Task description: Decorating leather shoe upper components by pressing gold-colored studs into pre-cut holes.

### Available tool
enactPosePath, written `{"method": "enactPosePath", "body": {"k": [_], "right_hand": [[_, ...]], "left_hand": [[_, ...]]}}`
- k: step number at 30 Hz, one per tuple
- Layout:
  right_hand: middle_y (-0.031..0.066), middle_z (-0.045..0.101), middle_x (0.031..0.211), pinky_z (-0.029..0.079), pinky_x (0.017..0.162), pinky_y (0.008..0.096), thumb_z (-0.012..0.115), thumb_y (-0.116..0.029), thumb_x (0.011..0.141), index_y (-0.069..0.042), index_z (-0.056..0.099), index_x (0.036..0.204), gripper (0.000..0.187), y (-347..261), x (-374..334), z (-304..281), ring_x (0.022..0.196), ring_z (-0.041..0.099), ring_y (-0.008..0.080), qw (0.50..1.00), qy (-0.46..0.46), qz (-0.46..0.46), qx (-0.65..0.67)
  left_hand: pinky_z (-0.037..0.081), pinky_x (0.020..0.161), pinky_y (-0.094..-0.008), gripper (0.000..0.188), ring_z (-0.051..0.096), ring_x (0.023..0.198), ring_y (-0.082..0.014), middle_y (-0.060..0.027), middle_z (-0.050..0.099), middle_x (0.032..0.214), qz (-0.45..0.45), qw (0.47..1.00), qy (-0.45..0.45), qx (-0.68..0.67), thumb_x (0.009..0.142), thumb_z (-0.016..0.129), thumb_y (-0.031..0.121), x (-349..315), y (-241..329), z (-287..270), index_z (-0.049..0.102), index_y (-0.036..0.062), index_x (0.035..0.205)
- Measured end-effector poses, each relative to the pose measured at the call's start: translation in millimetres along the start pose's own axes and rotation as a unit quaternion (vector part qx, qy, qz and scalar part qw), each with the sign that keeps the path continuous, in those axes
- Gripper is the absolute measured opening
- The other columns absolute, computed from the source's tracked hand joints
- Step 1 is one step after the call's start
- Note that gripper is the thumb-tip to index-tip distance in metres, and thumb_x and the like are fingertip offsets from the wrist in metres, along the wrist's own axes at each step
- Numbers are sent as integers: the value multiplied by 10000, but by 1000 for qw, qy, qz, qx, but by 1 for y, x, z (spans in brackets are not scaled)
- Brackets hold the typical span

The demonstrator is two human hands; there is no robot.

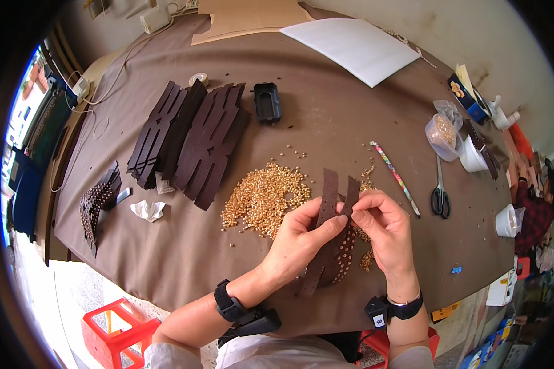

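Observation:
A dark brown leather piece cut into strips [330, 190] is held upright in front of me over the table. My left hand [301, 237] grips it, thumb pressed flat across the strips and fingers behind. Rows of small shiny studs [345, 253] run along its lower right strip. At the right strip's edge, the thumb and fingertips of my right hand [385, 230] are pinched together; whatever tiny thing may be between them is hidden. Left of the piece lies a heap of small gold studs [261, 200], and a smaller scatter of gold pieces [367, 261] lies partly behind my right hand.
Stacks of cut brown leather [209, 147] lie at left, near a studded piece [93, 212] and crumpled tissue [148, 211]. A black tray [267, 103] sits farther back. Rightward are a patterned pencil [395, 178], scissors [439, 200], plastic tubs [443, 138] and a white board [354, 49].

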State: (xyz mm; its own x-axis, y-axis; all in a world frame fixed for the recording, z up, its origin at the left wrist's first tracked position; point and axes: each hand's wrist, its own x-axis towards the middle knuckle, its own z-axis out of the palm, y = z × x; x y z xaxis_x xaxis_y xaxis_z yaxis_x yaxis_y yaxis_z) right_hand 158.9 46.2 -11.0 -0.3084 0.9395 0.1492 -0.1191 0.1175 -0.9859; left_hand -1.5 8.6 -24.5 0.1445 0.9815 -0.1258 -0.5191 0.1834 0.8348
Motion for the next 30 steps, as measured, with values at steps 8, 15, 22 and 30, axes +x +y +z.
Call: {"method": "enactPosePath", "body": {"k": [8,15,22,30], "right_hand": [[23,599,934,476,738,204,640,22,842,0,571,947,128,-2,-6,9,820,568,72,998,38,-32,-35],[52,614,926,495,753,220,670,34,812,-13,517,988,238,-3,-3,10,831,583,89,993,78,-36,76],[29,608,823,474,618,268,643,-103,862,-31,651,896,80,-4,13,-28,679,591,112,926,126,-73,-348],[64,591,804,486,593,354,704,-87,750,-54,664,789,65,13,5,-23,638,606,242,836,21,-84,-541]], "left_hand": [[446,608,-231,130,510,684,-60,-19,590,765,158,955,54,246,842,656,82,-3,-4,0,596,-2,920],[443,573,-239,111,514,638,-73,-31,587,730,198,926,71,312,817,674,58,0,-9,1,599,8,882],[469,707,-195,145,540,797,-24,31,611,885,35,997,71,-9,876,634,77,4,2,2,596,37,1010],[475,687,-204,182,546,780,-30,25,611,874,9,998,61,-15,879,634,106,3,0,-1,599,36,1042]]}}
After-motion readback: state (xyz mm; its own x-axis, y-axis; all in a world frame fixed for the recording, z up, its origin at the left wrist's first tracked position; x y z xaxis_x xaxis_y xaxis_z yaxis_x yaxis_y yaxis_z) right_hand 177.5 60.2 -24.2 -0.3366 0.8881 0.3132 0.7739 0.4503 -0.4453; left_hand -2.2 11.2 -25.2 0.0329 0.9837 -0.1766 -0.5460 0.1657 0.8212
